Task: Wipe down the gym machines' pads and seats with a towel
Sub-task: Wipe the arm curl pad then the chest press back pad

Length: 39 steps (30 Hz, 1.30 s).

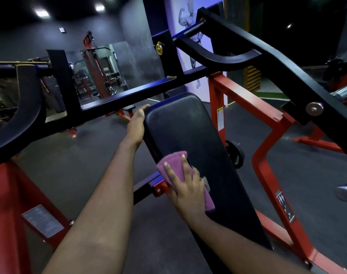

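A long black back pad (198, 139) of a red and black press machine slopes away from me in the middle of the view. My right hand (186, 184) lies flat with straight fingers on a folded pink towel (174, 163), pressing it against the pad's left side at mid-height. My left hand (137, 119) grips the pad's upper left edge, the fingers wrapped round the corner and partly hidden behind it.
Black lever arms (267, 56) of the machine cross overhead at left and right. The red frame (253, 107) stands to the right of the pad, another red post (8, 194) at the left. A weight plate (235, 153) sits behind the pad. Dark rubber floor (70, 171) lies around.
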{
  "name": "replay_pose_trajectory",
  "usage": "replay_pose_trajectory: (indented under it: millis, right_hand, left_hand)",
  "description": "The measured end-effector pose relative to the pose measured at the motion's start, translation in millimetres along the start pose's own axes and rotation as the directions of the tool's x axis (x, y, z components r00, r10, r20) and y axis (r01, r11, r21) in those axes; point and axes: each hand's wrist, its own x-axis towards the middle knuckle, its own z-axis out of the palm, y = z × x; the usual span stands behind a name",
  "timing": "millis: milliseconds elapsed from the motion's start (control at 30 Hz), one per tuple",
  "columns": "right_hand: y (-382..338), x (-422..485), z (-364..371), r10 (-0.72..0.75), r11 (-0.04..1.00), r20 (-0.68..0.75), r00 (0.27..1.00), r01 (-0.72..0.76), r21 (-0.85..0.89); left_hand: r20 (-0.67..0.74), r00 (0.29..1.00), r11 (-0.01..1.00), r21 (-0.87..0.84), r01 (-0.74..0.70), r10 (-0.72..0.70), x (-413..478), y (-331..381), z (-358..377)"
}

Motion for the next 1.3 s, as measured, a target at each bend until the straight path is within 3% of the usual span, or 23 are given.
replay_pose_trajectory:
  millis: [200,433,600,800,933,1067,1200,1300]
  right_hand:
    - [-18.2,31.9,-9.3,0.072,0.997,-0.022,0.997,-0.071,0.034]
    - [-43.4,134.7,-32.6,0.112,0.99,-0.114,0.987,-0.101,0.098]
    - [-21.9,186.7,-43.8,0.224,0.971,-0.121,0.967,-0.21,0.118]
    - [47.3,184.4,-36.2,0.516,0.854,-0.062,0.855,-0.507,0.121]
    - [85.0,153.9,-31.1,0.674,0.723,-0.02,0.739,-0.653,0.228]
    - [53.9,128.6,-30.6,0.591,0.789,-0.035,0.806,-0.568,0.233]
    - [-11.4,91.6,-35.9,0.339,0.914,-0.02,0.941,-0.324,0.244]
    - [-33.6,58.0,-26.3,0.223,0.953,-0.035,0.974,-0.21,0.219]
  left_hand:
    - [-0.01,0.998,0.996,-0.059,0.062,-0.063,3.0,3.8,3.3]
    - [-0.086,0.996,0.991,-0.135,-0.019,0.007,2.5,0.8,6.8]
    - [-0.168,0.983,0.997,-0.027,-0.073,0.068,3.6,-15.8,12.2]
    - [-0.195,0.979,0.998,0.015,-0.062,0.064,-8.6,-8.4,21.7]
    - [-0.222,0.97,0.994,0.074,-0.081,0.095,-7.2,-13.9,21.6]
    - [-0.22,0.966,0.989,0.095,-0.117,0.136,-4.2,-20.2,21.3]
    - [-0.278,0.947,0.986,0.096,-0.136,0.158,-8.6,-23.0,25.2]
    - [-0.336,0.931,0.989,0.09,-0.117,0.141,-23.8,-30.1,38.0]
